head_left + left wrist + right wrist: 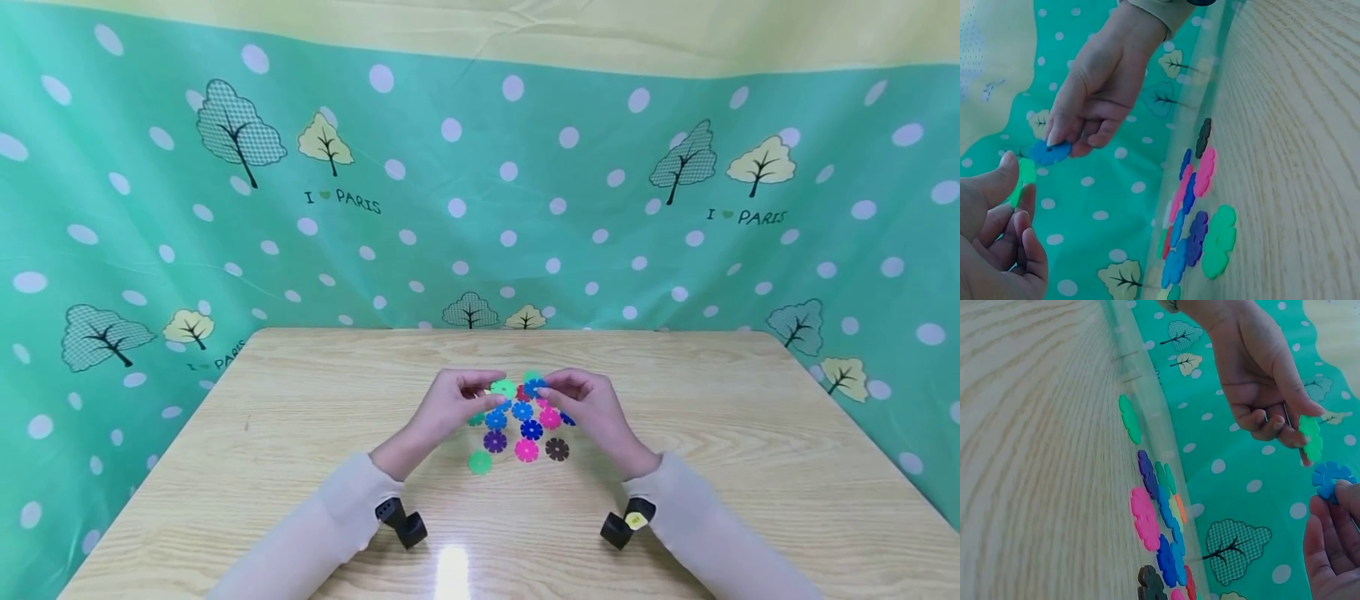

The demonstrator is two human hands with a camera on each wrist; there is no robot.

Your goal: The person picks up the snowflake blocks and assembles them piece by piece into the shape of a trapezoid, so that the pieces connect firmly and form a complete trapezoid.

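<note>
Between thumb and fingers, my left hand [448,406] pinches a light green notched flower-shaped disc [503,389]. My right hand [596,408] pinches a blue disc [535,387] of the same kind. In the left wrist view the green disc [1023,182] stands on edge, close beside the blue disc [1049,152]. Seen from the right wrist, a small gap separates the green disc [1311,437] from the notched edge of the blue disc [1332,477]. Both held discs are raised above the tabletop.
Below the hands, several loose discs lie on the wooden table [300,433], among them a purple disc [495,441], a pink disc [527,451], a dark brown disc [557,449] and a green disc [480,462]. A dotted green cloth [420,208] hangs behind the table.
</note>
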